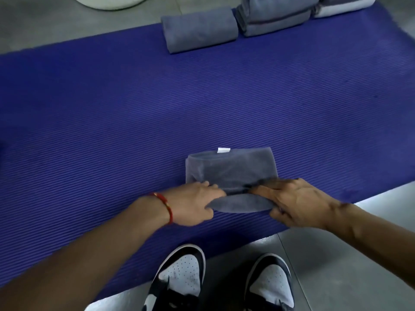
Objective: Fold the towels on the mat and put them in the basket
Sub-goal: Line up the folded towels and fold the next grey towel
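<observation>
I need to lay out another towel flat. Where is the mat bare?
Bare: the wide purple mat between the towel being folded and the folded towels at the far edge. Crowded: the far right corner stack.

The floor is laid with pale grey tiles, smooth and faintly glossy. A thin dark grout line runs diagonally across the near right part, meeting a second seam close to the near edge of the purple mat. Soft, even light falls from above, leaving a bright sheen on the tile at the right edge and only weak shadows. More of the same grey tile shows in the far left corner. There, cut off by the top of the view, sits a rounded white object, possibly the base of some furniture or a container.
</observation>
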A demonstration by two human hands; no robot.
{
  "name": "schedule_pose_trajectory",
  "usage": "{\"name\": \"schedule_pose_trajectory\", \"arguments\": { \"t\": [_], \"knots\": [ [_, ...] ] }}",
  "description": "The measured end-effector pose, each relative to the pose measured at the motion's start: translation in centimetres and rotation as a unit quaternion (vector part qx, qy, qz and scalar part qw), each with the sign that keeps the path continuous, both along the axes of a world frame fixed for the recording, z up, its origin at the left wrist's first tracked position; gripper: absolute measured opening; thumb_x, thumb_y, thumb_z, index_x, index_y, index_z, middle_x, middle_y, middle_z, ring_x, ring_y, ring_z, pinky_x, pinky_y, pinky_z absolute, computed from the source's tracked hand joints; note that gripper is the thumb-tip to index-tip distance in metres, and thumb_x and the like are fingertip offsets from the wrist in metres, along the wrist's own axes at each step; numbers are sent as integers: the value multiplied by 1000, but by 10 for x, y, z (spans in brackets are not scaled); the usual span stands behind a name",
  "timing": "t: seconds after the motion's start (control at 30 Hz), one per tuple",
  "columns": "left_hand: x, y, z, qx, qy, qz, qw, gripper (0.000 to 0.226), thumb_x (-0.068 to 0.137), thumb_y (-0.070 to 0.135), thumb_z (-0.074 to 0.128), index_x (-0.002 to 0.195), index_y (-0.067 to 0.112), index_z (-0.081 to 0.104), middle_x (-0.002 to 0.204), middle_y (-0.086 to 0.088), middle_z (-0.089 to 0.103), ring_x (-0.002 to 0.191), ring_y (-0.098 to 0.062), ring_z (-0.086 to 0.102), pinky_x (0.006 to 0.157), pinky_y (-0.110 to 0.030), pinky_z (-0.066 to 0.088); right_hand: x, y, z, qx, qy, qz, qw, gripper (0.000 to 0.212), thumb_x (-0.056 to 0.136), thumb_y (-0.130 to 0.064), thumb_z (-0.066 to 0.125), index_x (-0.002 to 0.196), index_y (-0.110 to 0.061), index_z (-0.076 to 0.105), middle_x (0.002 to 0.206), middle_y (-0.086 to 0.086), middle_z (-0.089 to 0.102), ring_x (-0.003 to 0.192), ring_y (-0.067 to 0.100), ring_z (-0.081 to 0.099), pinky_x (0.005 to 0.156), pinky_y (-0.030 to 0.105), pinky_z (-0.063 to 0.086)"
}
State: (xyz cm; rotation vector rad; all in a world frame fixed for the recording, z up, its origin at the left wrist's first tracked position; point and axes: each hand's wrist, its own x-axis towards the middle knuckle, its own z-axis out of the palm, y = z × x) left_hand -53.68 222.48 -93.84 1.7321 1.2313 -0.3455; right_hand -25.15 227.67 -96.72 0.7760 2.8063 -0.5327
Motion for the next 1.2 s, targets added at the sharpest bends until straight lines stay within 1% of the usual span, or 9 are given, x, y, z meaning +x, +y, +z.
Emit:
{"name": "schedule_pose_trajectory", "arguments": {
  "t": [0.07,0.13,0.33,0.53,0.67,0.8,1.0,1.1,1.2],
  "knots": [
    [-17,10,5,-27,-10,21,999,26,95,31,56,119,40,56,105,2,70,96,-17,67,89,-42,58,-6,1,8,-78,-18,-62,995,56,81,-44,43,137,-44,45,95,-18,64,77,7,64,70,28,52],
    [-32,13,3,-27,-11,48,998,23,90,44,63,111,47,55,91,7,72,84,-12,69,81,-42,60,-10,8,10,-148,-4,-125,981,45,84,-39,54,128,-45,54,77,-23,58,67,-2,58,70,20,46],
    [-60,4,-15,-7,-91,174,980,38,84,34,79,110,43,53,101,11,68,92,-7,66,82,-35,58,-6,32,4,-224,81,-306,922,15,90,-25,68,103,-32,68,78,-8,72,70,7,70,64,32,61],
    [-53,4,-47,43,-174,440,880,21,95,32,69,115,32,64,107,13,74,100,-2,70,91,-32,58,-10,36,-3,-177,108,-438,875,18,94,-42,66,107,-31,65,88,-12,71,73,1,67,58,13,48],
    [-43,0,-63,46,-165,527,832,24,96,37,65,119,29,63,109,10,74,101,-7,71,92,-40,60,-19,43,-7,-136,119,-443,878,30,96,-50,63,119,-30,57,93,-14,67,80,-2,64,63,12,47],
    [-39,-3,-67,87,-116,554,820,26,96,38,65,120,28,63,111,10,70,101,-7,70,89,-37,61,-34,48,-13,-75,106,-416,900,32,101,-51,52,117,-24,56,86,-6,68,77,12,67,72,34,57],
    [-44,-4,-70,85,-115,582,800,23,93,34,71,114,29,62,109,8,71,96,-9,72,83,-37,63,-47,62,-16,-9,-68,-379,923,56,101,-67,27,118,-19,52,85,7,67,83,34,66,68,42,49],
    [-45,0,-68,67,-144,610,777,30,88,27,79,111,32,59,103,3,75,90,-12,75,78,-38,64,-52,58,-13,84,-82,-369,922,56,105,-60,24,122,-14,51,101,12,66,94,35,66,72,46,51],
    [-48,4,-65,59,-142,599,786,32,84,25,83,110,30,64,94,3,77,87,-12,76,81,-38,63,-61,42,-14,189,-33,-291,937,54,107,-51,28,139,-14,51,139,14,53,128,36,50,105,57,42]
  ]
}}
